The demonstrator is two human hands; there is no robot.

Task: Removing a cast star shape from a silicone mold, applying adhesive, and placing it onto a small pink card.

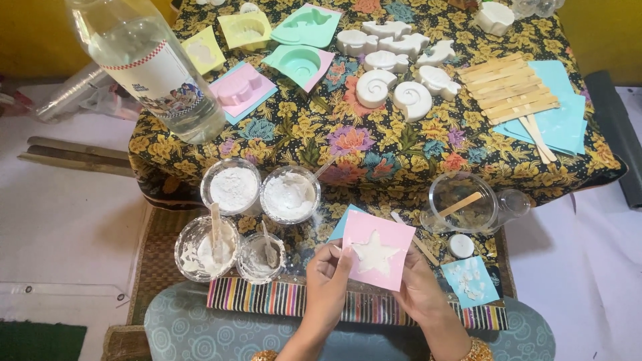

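Left hand: pinching left edge of pink star mould | Right hand: gripping right edge from beneath, keeping mould level, filling inside | Location: above near worktop edge | Adjacent: 4 powder cups, within reach.

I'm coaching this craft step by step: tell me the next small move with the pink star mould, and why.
Probably flex the pink star mould gently to loosen the cast. Both the left hand and the right hand hold it by its edges above the table, and the star hollow looks filled with white material, much like the finished white casts lying farther back.
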